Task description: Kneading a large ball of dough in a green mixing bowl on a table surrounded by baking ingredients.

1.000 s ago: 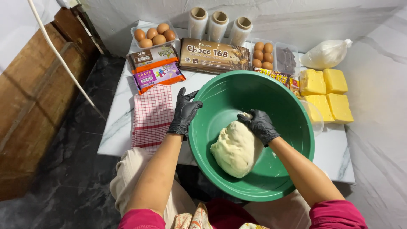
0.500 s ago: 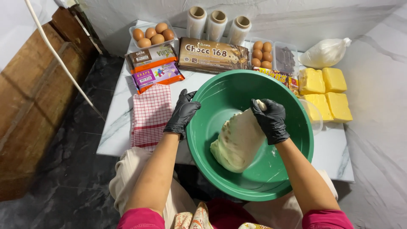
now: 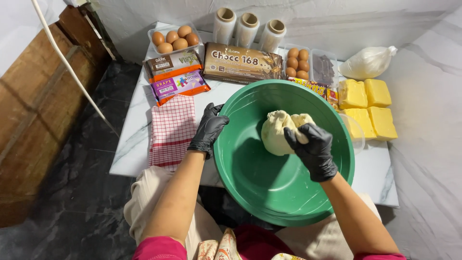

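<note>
The right hand (image 3: 314, 147) (black-gloved) is closed around a pale dough ball (image 3: 279, 131), held up inside the green bowl (image 3: 269, 192); the bowl's rim is gripped by the left hand (image 3: 208, 128) on the marble surface (image 3: 130, 144).

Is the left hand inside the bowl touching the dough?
No: the left hand grips the green bowl's rim, while only the right hand holds the dough.

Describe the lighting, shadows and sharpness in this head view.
Head view: soft, even light; the pale dough lump casts a dark shadow into the round green plastic bowl; faint sheen on the black-gloved right hand; sharp throughout, with slight wide-angle stretch at the edges.
</note>
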